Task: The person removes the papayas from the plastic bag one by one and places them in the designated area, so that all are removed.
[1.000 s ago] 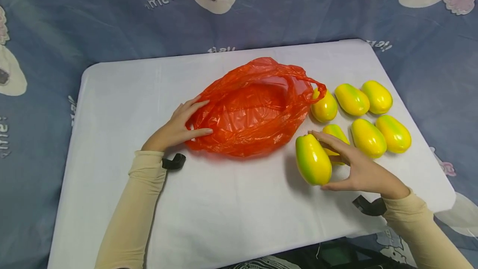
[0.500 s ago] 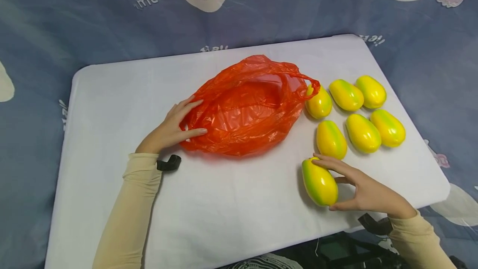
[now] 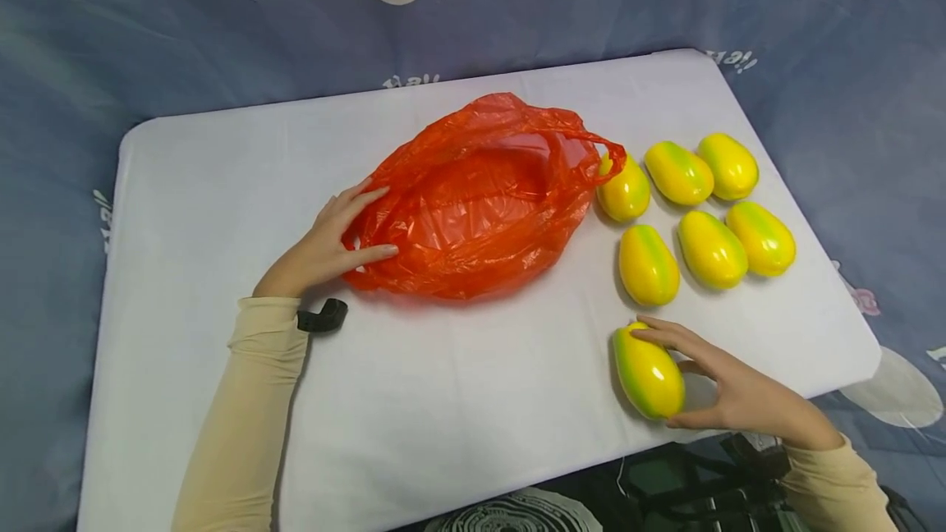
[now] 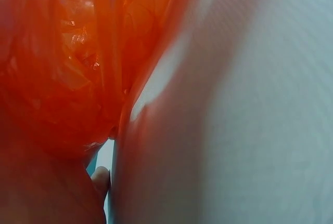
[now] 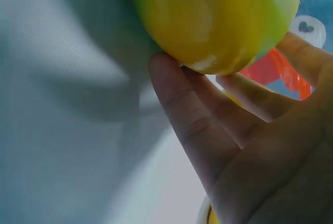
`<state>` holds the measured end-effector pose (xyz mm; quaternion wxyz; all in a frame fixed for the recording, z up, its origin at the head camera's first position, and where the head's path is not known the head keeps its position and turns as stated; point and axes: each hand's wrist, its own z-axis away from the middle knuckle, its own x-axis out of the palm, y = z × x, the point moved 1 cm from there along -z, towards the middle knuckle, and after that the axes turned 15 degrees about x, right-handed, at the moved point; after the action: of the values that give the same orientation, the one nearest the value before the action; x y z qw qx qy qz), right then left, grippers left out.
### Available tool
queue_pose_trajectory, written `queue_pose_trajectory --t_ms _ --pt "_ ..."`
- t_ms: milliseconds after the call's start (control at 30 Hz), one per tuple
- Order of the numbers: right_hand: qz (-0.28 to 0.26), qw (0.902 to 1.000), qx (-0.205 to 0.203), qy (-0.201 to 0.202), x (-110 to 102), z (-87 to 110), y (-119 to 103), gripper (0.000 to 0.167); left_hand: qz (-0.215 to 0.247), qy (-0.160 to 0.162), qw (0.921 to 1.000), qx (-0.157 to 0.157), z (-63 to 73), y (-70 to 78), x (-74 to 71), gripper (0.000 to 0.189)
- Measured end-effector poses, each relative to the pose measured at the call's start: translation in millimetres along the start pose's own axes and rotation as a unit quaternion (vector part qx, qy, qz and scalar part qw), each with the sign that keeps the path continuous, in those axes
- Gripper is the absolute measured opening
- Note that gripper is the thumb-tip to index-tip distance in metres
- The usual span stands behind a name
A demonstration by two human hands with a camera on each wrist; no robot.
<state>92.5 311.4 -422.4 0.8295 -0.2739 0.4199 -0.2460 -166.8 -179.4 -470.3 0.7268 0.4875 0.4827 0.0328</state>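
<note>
In the head view my right hand point(image 3: 739, 388) holds a glossy yellow-green mango point(image 3: 649, 372) by its two ends, thumb at the near end and fingers at the far end. It sits close over the table near its front right edge. The right wrist view shows fingertips against the mango's underside point(image 5: 208, 31). My left hand point(image 3: 321, 240) rests on the left side of a red plastic bag point(image 3: 473, 220), fingers and thumb spread over the rim. The bag's mouth gapes upward. Red film point(image 4: 62, 89) fills much of the left wrist view, hiding most of that hand.
Several more mangoes point(image 3: 713, 251) lie in loose rows on the right side of the white table point(image 3: 199, 187). One mango point(image 3: 624, 194) lies partly under the bag's right handle. A blue patterned cloth point(image 3: 517, 15) hangs behind the table.
My right hand has carried the mango down and toward the front right edge, away from the bag and the other mangoes. My left hand stays on the bag; the head view has shifted slightly.
</note>
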Motion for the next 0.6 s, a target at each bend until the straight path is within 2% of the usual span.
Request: queue_pose_trajectory --t_ms 333,600 --pt "0.0 0.9996 -0.02 0.021 -6 6.7 10 0.108 0.0 0.002 1.0 0.001 0.9 1.5 -2.5 0.091" --pt "-0.032 0.9992 0.001 0.023 -9 9.6 19 0.109 0.0 0.003 1.0 0.006 -0.3 1.2 -0.5 0.091"
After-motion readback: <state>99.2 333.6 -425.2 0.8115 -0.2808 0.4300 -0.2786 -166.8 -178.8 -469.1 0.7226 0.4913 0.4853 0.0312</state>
